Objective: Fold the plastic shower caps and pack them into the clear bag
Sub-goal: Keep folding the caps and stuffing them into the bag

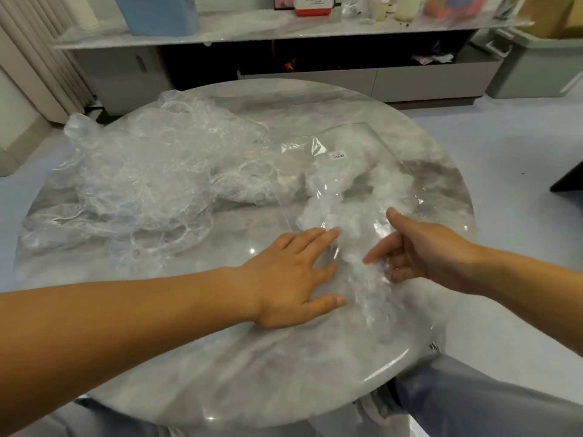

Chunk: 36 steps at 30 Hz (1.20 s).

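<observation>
While both arms reach over the round table [252, 367], conditions read as follows.
Left hand [293, 279]: released, laid flat, fingers straight, tips at the crumpled cap [356, 257].
Right hand [419, 257]: thumb raised, index extended; lower fingers blurred behind plastic, so a grasp cannot be told.
Crumpled cap: between both hands.
Clear bag [362, 146]: table's right half, white caps inside.
Loose shower caps [142, 178]: heaped on table's left half.

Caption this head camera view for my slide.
Left hand and right hand at the clear bag; loose shower caps piled beside it on the table.
</observation>
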Available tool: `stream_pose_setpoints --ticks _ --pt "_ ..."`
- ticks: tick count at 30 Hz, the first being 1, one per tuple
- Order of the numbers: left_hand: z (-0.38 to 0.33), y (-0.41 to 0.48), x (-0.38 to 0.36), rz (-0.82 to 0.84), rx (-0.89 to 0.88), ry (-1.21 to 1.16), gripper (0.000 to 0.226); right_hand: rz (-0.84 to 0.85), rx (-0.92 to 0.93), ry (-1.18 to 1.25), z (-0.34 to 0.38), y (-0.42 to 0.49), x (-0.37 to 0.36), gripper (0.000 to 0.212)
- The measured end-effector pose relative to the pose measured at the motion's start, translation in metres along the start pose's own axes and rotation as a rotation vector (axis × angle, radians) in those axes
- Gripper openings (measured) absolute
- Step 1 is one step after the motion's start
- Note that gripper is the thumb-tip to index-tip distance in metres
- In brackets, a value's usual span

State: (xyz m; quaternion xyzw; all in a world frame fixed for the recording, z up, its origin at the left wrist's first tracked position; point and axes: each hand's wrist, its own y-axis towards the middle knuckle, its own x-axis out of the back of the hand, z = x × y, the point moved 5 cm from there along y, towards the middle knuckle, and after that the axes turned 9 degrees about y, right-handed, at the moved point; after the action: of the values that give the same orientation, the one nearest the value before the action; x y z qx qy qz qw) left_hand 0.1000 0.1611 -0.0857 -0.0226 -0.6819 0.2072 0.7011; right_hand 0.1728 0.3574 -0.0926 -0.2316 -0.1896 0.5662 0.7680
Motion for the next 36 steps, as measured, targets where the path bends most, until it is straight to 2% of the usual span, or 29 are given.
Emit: stream_pose_setpoints --ticks 4,9,13,17,22,25,28,32,36 --pt "0.001 0.000 0.000 0.009 0.038 -0.063 0.079 0.066 -0.036 -0.053 -0.005 0.001 -0.001 0.084" --pt "0.006 -0.001 0.008 -0.080 -0.003 -0.164 0.083 0.151 -0.086 -0.065 -0.003 0.001 -0.011 0.092" --pt "0.009 -0.001 0.015 -0.098 -0.003 -0.146 0.090 0.201 -0.089 0.356 0.007 0.006 -0.026 0.094" --pt "0.007 -0.005 0.016 -0.086 -0.012 -0.073 0.090 0.112 -0.020 0.776 0.008 0.014 -0.033 0.092" --pt "0.006 -0.007 0.012 -0.081 -0.030 -0.057 0.089 -0.031 0.044 0.981 0.004 0.014 -0.036 0.077" --pt "0.008 -0.007 0.010 -0.072 -0.049 -0.063 0.088 -0.130 0.076 0.974 0.003 0.009 -0.035 0.072" --pt "0.006 -0.007 0.009 -0.066 -0.080 -0.064 0.086 -0.207 0.045 0.825 -0.004 0.006 -0.035 0.069" --pt "0.004 -0.007 0.010 -0.077 -0.110 -0.113 0.085 -0.158 -0.008 0.719 -0.008 0.010 -0.041 0.077" --pt "0.006 -0.007 0.010 -0.094 -0.116 -0.146 0.082 -0.118 -0.021 0.769 -0.002 0.016 -0.039 0.085"
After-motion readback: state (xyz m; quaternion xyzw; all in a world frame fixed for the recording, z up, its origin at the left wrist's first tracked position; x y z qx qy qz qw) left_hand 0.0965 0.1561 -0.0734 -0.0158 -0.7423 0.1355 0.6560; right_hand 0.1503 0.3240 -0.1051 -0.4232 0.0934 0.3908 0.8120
